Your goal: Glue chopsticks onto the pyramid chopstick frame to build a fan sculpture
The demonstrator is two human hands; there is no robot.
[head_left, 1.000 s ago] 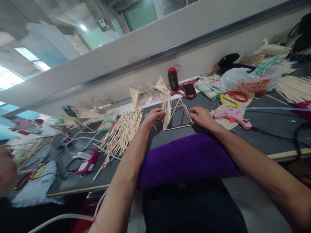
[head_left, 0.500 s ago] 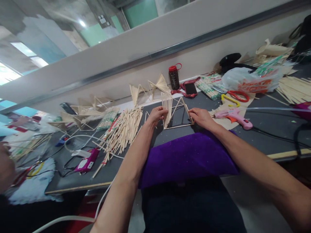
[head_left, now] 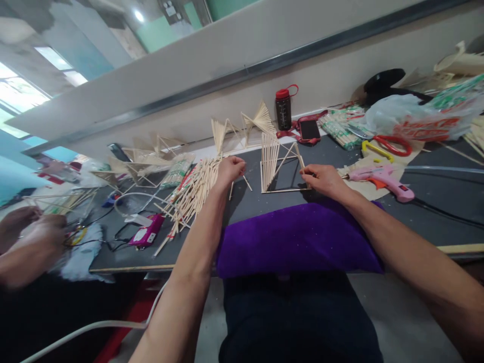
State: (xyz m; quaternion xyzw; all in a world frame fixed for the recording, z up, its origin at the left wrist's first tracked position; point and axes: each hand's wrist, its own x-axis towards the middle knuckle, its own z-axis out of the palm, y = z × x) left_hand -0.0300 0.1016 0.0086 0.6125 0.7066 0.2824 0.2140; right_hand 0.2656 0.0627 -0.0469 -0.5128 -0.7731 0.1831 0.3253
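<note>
The left hand (head_left: 229, 169) has let go of the chopstick frame (head_left: 282, 166) and now closes loosely over the heap of loose chopsticks (head_left: 192, 191) just beside it, suggesting another stick is wanted, while the right hand (head_left: 321, 179) still pinches the frame's right edge, steadying it on the dark table (head_left: 427, 222), near the pink glue gun (head_left: 381, 177)

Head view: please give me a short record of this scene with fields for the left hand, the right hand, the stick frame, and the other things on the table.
left hand: at the near end of the loose stick pile, fingers curled
right hand: touches the right side of the stick frame
stick frame: square base flat on the dark table, sticks fanned upright on its left
nearby: pink glue gun to the right; red-capped bottle by the wall; purple cloth on the near edge
</note>
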